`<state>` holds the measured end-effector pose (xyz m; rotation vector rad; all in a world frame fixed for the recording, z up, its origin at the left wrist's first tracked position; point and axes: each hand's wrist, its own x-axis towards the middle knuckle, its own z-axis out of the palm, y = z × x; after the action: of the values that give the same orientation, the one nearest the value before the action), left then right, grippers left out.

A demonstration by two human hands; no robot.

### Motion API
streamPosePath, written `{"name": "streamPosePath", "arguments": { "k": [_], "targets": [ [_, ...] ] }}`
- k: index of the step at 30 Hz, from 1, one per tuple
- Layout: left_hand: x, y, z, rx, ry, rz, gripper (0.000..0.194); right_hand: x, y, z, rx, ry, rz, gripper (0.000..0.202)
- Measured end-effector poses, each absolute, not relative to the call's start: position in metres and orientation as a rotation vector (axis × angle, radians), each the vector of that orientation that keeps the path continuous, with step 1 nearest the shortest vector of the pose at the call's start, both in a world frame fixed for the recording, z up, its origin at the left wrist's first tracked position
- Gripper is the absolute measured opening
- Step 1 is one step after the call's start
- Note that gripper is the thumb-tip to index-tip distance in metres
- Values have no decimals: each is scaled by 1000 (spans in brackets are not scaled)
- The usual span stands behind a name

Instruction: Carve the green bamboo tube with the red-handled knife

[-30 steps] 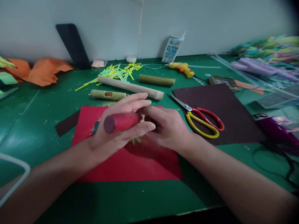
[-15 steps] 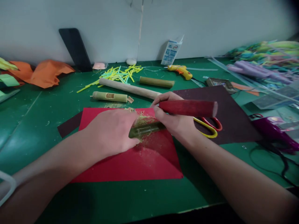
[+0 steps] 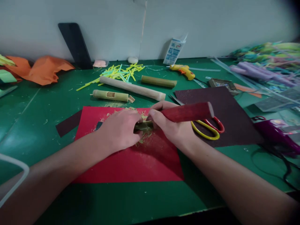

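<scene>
A short green bamboo tube [image 3: 143, 126] lies over the red sheet [image 3: 133, 168], with my left hand [image 3: 117, 127] wrapped round it. My right hand [image 3: 174, 126] grips a carving tool by its thick red handle [image 3: 191, 112]. The handle's butt points right, and the tool's working end is at the bamboo, mostly hidden by my fingers. My two hands almost meet over the tube. Pale bamboo shavings [image 3: 140, 142] are scattered on the sheet around it. Scissors [image 3: 205, 134] with yellow and red handles rest beside my right wrist, on a dark sheet [image 3: 234, 125].
Beyond my hands lie a notched bamboo tube [image 3: 120, 96], a pale wooden rod [image 3: 133, 88], another bamboo piece [image 3: 159, 82] and cut yellow straws [image 3: 117, 73]. A yellow glue gun [image 3: 185, 71] is at the back, a purple tool [image 3: 276, 134] at right. A phone [image 3: 76, 47] leans on the wall.
My right hand has moved left along the bamboo, closer to my left hand, and the tool handle has shifted left and tilted. Less of the bamboo tube shows now.
</scene>
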<state>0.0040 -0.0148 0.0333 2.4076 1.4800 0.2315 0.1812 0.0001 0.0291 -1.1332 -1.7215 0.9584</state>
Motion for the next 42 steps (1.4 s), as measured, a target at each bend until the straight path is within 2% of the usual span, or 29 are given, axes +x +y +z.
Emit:
{"name": "streamPosePath", "arguments": {
  "k": [6,15,24,30,35,42],
  "targets": [
    [4,-15,24,2509,1388,267,20,182,3,25,-1140,-1689,994,21],
    [5,-18,23,2675,1397,215,26,180,3,21,-1173,-1725,994,18],
    [-8,-15,46,2624,1454,-46,18,165,-5,28,-1120,-1762,1119,22],
    [-18,-23,51,2588,1464,-76,24,148,-8,25,-1214,-1622,1190,22],
    [-27,-34,35,2521,1456,171,26,137,-13,14,-1177,-1560,1105,22],
    [-35,-33,11,2485,1407,440,17,138,-9,12,-1128,-1648,1077,22]
  ]
}}
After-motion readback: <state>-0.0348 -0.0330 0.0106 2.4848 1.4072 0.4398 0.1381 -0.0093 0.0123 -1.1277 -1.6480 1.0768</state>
